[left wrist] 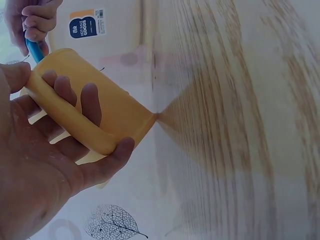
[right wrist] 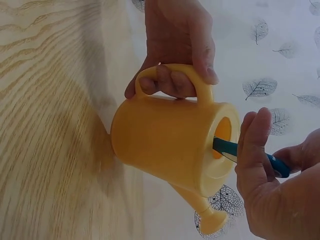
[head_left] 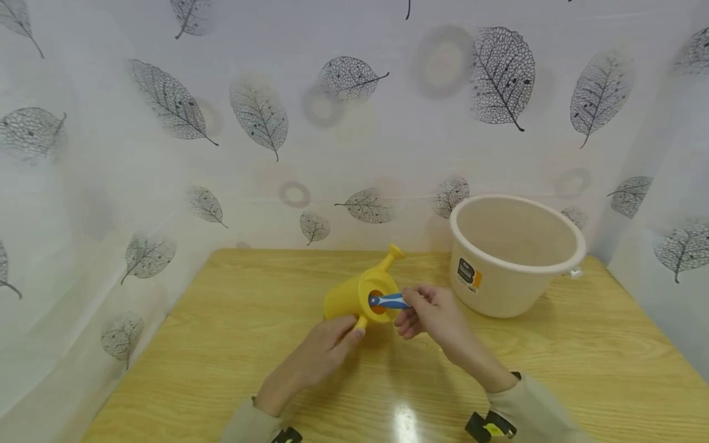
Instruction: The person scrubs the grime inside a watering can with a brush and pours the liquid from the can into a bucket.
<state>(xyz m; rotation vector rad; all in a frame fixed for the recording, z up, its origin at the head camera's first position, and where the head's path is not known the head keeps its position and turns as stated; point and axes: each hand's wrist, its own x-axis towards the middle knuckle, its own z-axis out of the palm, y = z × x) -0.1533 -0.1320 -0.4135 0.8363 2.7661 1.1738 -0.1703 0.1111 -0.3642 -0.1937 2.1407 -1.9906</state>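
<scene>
A yellow toy watering can (head_left: 346, 298) is tilted in the head view, its round opening facing my right hand (head_left: 440, 317). My left hand (head_left: 321, 351) grips its handle, with several fingers passing through the loop, as the right wrist view shows. In the left wrist view, the can's bottom edge (left wrist: 150, 120) touches the table. My right hand pinches a slim blue-and-white handle (head_left: 392, 301) between thumb and fingers. One end of that handle (right wrist: 226, 146) reaches into the can's opening; whatever lies deeper inside is hidden.
A large cream bucket (head_left: 498, 289) with a label stands on the wooden table (head_left: 249, 295) at the back right, close to my right hand. Behind and along the sides hangs a white sheet (head_left: 376, 154) printed with dark leaves.
</scene>
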